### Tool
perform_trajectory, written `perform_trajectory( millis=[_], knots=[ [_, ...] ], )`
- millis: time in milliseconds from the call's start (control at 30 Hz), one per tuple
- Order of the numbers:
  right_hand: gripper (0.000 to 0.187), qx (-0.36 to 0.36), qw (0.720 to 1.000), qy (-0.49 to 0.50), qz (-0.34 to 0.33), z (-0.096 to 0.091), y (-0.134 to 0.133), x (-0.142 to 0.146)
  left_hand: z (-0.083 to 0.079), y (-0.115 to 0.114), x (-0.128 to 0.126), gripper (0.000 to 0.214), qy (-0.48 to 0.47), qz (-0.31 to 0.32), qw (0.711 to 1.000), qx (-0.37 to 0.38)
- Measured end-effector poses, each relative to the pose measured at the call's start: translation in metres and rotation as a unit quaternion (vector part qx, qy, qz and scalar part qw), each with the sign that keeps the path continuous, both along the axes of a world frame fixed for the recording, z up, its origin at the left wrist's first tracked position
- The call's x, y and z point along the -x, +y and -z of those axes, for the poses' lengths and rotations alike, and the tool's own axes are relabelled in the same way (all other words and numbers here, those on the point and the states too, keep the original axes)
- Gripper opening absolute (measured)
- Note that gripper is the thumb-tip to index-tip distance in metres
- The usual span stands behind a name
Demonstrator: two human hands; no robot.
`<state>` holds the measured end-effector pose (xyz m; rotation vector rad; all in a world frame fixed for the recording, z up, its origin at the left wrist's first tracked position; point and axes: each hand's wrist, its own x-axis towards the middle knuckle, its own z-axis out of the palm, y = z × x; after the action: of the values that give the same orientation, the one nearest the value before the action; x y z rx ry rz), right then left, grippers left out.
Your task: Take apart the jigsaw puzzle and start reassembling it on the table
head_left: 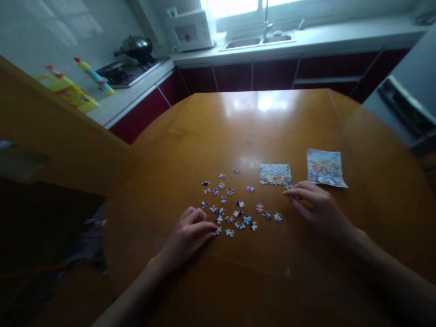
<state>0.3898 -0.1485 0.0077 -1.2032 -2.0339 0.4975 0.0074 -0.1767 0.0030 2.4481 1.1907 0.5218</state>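
A partly assembled jigsaw puzzle (275,174) lies flat on the wooden table, its top edge straight and its lower edge uneven. My right hand (315,206) is at its lower right corner, fingertips drawn together close to a puzzle piece (288,186); whether anything is between them is hidden. To the left, my left hand (190,230) rests low over the table, thumb and forefinger closed on the edge of a loose puzzle piece (218,230). Several more loose puzzle pieces (240,225) are scattered between the hands, mostly blue, white and pale colours.
A creased picture sheet (325,167) lies right of the puzzle. The round-ended wooden table (211,127) reaches toward a counter with a sink (243,43) and a microwave (190,34). At left are a stove with a wok (136,47) and yellow bottles (73,93).
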Motion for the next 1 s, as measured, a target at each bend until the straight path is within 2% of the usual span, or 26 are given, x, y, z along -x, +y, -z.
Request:
perform_trajectory(
  millis=[167, 333, 500, 667, 867, 1000],
  knots=[
    [0.018, 0.020, 0.999, 0.007, -0.026, -0.003, -0.001, 0.010, 0.004, 0.013, 0.006, 0.019, 0.009, 0.038, 0.999, -0.025],
    [0.017, 0.017, 0.999, 0.014, -0.039, -0.006, -0.002, 0.014, 0.001, 0.021, 0.001, 0.009, 0.017, 0.073, 0.997, -0.032],
    [0.017, 0.021, 0.998, 0.024, -0.047, -0.011, -0.005, 0.011, -0.001, 0.019, -0.003, 0.005, 0.030, 0.077, 0.996, -0.025],
    [0.016, 0.012, 0.999, 0.034, -0.019, -0.020, -0.005, 0.001, -0.011, 0.019, -0.008, 0.003, 0.042, 0.086, 0.994, -0.044],
    [0.016, 0.017, 0.996, 0.046, 0.075, -0.022, 0.002, -0.013, -0.030, 0.052, -0.047, 0.013, -0.030, 0.132, 0.980, -0.145],
    [0.015, 0.046, 0.993, 0.027, 0.105, -0.016, 0.004, -0.014, -0.031, 0.075, -0.083, 0.012, -0.051, 0.162, 0.975, -0.145]
  ],
)
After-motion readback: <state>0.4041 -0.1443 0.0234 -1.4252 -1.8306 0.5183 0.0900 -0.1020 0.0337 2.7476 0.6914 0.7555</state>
